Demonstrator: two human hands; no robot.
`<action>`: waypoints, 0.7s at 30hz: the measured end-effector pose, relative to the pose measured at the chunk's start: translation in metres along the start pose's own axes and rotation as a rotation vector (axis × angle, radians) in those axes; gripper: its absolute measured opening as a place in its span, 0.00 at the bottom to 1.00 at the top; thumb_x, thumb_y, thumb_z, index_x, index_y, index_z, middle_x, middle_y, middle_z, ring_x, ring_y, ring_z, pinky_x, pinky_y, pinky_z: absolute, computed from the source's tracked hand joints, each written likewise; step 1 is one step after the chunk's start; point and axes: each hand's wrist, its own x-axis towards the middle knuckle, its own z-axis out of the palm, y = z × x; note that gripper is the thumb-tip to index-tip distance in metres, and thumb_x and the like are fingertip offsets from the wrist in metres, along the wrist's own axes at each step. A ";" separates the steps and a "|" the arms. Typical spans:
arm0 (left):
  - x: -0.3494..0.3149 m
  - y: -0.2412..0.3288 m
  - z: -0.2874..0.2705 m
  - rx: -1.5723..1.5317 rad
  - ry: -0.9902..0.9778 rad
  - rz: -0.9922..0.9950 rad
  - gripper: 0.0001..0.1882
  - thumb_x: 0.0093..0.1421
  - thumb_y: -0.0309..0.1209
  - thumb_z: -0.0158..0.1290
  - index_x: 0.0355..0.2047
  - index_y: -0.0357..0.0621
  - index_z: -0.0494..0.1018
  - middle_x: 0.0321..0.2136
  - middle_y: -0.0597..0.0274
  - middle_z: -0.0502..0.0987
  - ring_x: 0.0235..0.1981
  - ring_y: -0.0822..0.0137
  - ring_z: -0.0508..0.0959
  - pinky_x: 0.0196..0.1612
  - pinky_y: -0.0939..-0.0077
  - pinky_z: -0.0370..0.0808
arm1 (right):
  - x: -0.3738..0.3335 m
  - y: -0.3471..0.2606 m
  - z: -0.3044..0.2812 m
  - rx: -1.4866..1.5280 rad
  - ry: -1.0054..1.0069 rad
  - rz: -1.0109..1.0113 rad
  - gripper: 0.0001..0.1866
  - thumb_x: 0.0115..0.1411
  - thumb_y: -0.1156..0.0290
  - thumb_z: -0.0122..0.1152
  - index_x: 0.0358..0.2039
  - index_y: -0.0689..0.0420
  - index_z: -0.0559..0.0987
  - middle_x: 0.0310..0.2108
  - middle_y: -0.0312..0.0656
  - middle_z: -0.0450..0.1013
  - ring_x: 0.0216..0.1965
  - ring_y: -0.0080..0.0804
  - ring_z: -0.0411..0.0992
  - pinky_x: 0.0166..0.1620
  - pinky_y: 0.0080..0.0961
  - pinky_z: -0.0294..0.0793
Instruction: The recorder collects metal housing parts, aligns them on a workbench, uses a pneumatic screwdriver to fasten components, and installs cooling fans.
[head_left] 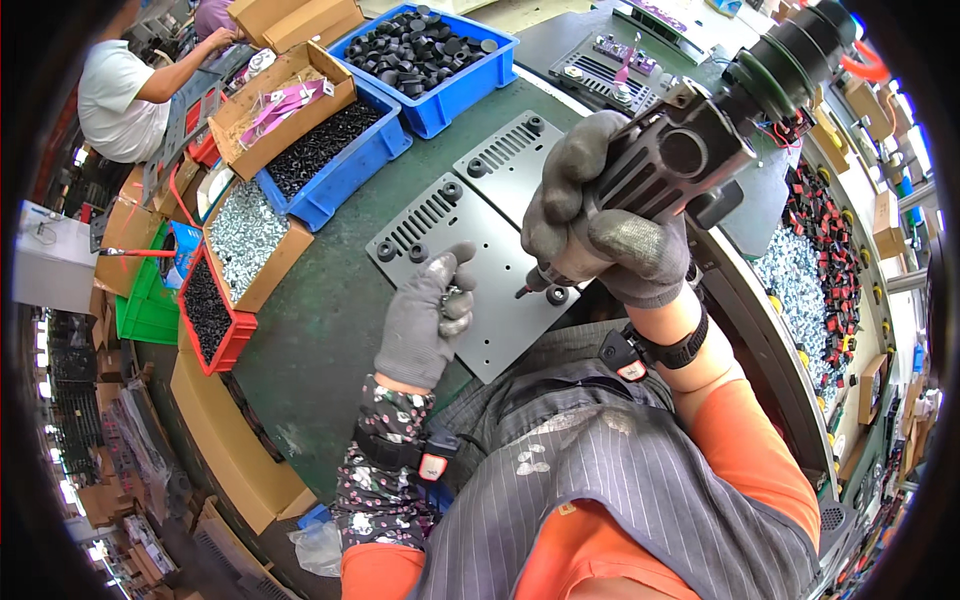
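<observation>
In a grey glove, my right hand (615, 225) is wrapped round a black power screwdriver (665, 160). Its bit points down and left, near a black rubber foot (557, 295) at the corner of the nearer grey metal plate (490, 260). My left hand (425, 315), gloved too, is curled over that plate's left part with small shiny screws (452, 293) in its fingers. More round rubber feet (387, 250) sit at the plate's other corners and beside my fingertips. A second slotted plate (515, 165) lies just beyond, also with feet on it.
Blue bins of black rubber feet (420, 50) and small black parts (325, 150) stand at the far left. Nearer are a carton of silvery screws (245, 235) and a red bin (210, 315). A curved rail (770, 340) runs along the right. Another person (130, 95) works at far left.
</observation>
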 end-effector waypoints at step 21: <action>-0.012 -0.011 -0.002 -0.382 -0.149 -0.075 0.12 0.65 0.28 0.39 0.45 0.36 0.65 0.25 0.65 0.69 0.18 0.80 0.61 0.16 0.92 0.58 | 0.014 0.030 0.016 0.084 0.013 -0.117 0.22 0.44 0.73 0.66 0.39 0.55 0.65 0.30 0.40 0.67 0.30 0.35 0.74 0.30 0.28 0.74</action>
